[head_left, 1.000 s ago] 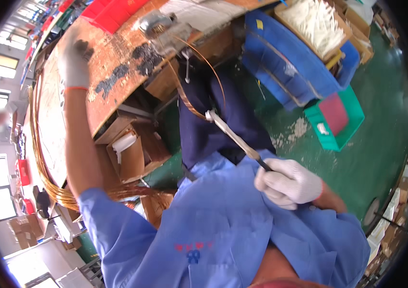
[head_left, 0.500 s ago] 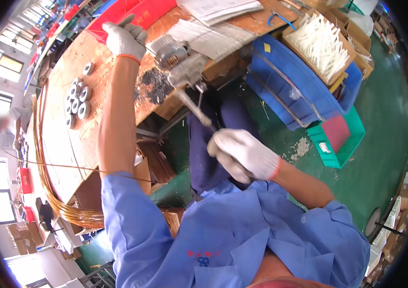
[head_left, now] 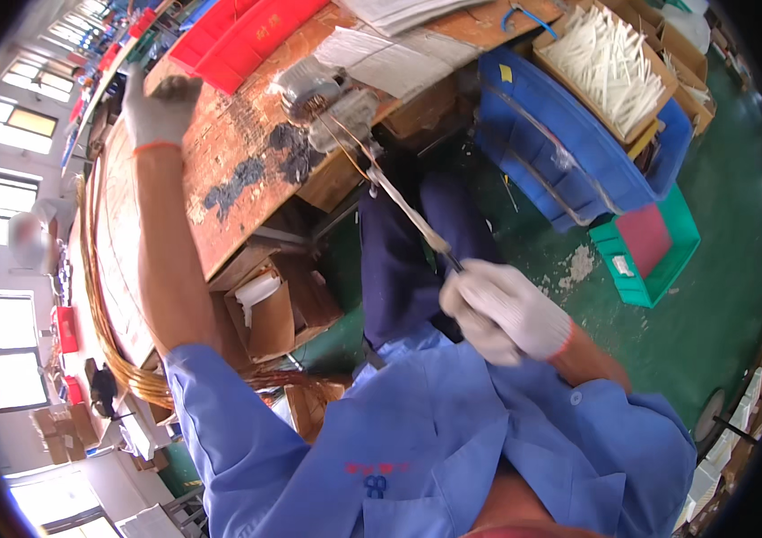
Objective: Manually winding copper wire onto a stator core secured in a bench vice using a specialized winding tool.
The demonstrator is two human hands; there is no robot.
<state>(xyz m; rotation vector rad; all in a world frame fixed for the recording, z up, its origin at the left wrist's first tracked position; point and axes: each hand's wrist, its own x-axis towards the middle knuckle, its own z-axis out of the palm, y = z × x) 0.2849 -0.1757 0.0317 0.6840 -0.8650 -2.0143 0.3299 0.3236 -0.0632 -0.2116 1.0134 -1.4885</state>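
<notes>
My right hand (head_left: 506, 309), in a white knit glove, is closed round the dark thin end of a long pale rod-like piece (head_left: 412, 215). Thin copper wires (head_left: 345, 136) run from the rod's far tip toward a round metal part with copper windings (head_left: 312, 97). That part stands on the table beside a greyish, glossy block (head_left: 345, 121). My left hand (head_left: 161, 112), also gloved, is stretched over the table's far left, near a red bin (head_left: 251, 40). Its fingers are smeared, and what they hold, if anything, cannot be made out.
Black residue (head_left: 236, 188) marks the wooden table (head_left: 220, 134). Papers (head_left: 390, 63) lie toward the back. On the right stand a blue tub (head_left: 538, 148), a carton of white strips (head_left: 601, 72) and a green crate (head_left: 659, 260). A copper wire coil (head_left: 94, 287) hangs at left.
My left hand has swung left and slightly down, its forearm now covering where several metal rings lay. My right hand has shifted right and down with the rod; copper wires now show at its tip.
</notes>
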